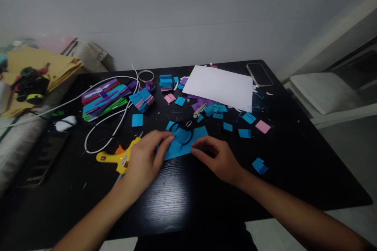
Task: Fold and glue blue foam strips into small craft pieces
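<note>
One blue sheet (185,146) pinched by left hand (145,159), right hand (220,157); scissors (191,122) lie atop.

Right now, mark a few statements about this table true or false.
1. Both the left hand and the right hand touch the blue sheet. True.
2. A phone lies right of the white sheet. True.
3. The scissors lie on the white sheet. False: their handles rest on the blue sheet.
4. The glue gun is red. False: it is yellow.
5. The glue gun lies beside the left hand. True.
</note>
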`<state>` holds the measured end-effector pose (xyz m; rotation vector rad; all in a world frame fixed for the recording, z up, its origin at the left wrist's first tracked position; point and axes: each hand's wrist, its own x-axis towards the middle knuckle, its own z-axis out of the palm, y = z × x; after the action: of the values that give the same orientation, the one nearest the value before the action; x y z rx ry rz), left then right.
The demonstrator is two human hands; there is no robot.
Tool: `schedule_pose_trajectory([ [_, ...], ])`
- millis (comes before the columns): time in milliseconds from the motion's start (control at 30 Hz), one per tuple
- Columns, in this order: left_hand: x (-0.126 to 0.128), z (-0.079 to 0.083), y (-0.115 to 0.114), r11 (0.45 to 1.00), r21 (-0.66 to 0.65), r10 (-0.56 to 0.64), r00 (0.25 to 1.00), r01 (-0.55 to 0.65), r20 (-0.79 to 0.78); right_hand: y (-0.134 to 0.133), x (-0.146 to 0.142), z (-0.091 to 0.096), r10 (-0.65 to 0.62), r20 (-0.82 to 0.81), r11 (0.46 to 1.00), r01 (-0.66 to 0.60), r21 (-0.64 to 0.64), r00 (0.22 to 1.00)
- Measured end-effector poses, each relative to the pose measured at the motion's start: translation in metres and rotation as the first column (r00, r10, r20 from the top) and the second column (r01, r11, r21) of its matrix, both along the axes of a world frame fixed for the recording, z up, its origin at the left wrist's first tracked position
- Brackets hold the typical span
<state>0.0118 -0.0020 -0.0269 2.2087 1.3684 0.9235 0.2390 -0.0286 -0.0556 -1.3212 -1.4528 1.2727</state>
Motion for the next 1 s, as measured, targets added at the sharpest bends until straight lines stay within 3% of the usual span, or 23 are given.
schedule_pose_trajectory([
  [67, -0.004, 0.012, 0.022, 0.998, 0.04, 0.054, 0.988, -0.048, -0.144, 0.003, 0.003, -0.003, -0.059, 0.15, 0.987, 0.036, 0.154, 0.987],
  [167, -0.004, 0.022, 0.06, 0.996, 0.028, 0.085, 0.919, -0.081, -0.386, 0.008, 0.007, -0.011, -0.138, 0.322, 0.918, -0.001, 0.395, 0.937],
  [200, -0.002, 0.023, 0.07, 0.997, 0.016, 0.076, 0.867, -0.078, -0.492, 0.009, 0.008, -0.015, -0.155, 0.368, 0.895, -0.027, 0.444, 0.917],
  [267, 0.001, 0.023, 0.082, 0.994, 0.032, 0.106, 0.835, -0.106, -0.54, 0.011, 0.01, -0.021, -0.155, 0.484, 0.881, -0.101, 0.462, 0.862],
  [333, 0.004, 0.022, 0.077, 0.994, 0.035, 0.109, 0.82, -0.107, -0.562, 0.011, 0.011, -0.025, -0.14, 0.589, 0.881, -0.171, 0.44, 0.796],
  [433, 0.004, 0.02, 0.046, 0.998, -0.021, 0.038, 0.808, -0.062, -0.588, 0.01, 0.011, -0.028, -0.123, 0.686, 0.882, -0.238, 0.407, 0.717],
  [533, 0.001, 0.011, 0.008, 0.985, -0.171, -0.075, 0.823, -0.027, -0.563, 0.01, 0.011, -0.027, -0.126, 0.719, 0.878, -0.261, 0.402, 0.684],
  [633, 0.0, -0.003, -0.014, 0.981, -0.195, -0.089, 0.851, -0.016, -0.518, 0.008, 0.011, -0.023, -0.128, 0.729, 0.876, -0.269, 0.401, 0.672],
  [833, 0.005, -0.016, -0.003, 0.983, -0.186, -0.095, 0.85, -0.004, -0.518, 0.005, 0.012, -0.017, -0.121, 0.741, 0.862, -0.301, 0.408, 0.66],
  [1000, 0.006, -0.018, 0.012, 0.986, -0.164, -0.083, 0.885, 0.007, -0.457, 0.013, 0.024, -0.017, -0.172, 0.699, 0.887, -0.199, 0.416, 0.694],
])
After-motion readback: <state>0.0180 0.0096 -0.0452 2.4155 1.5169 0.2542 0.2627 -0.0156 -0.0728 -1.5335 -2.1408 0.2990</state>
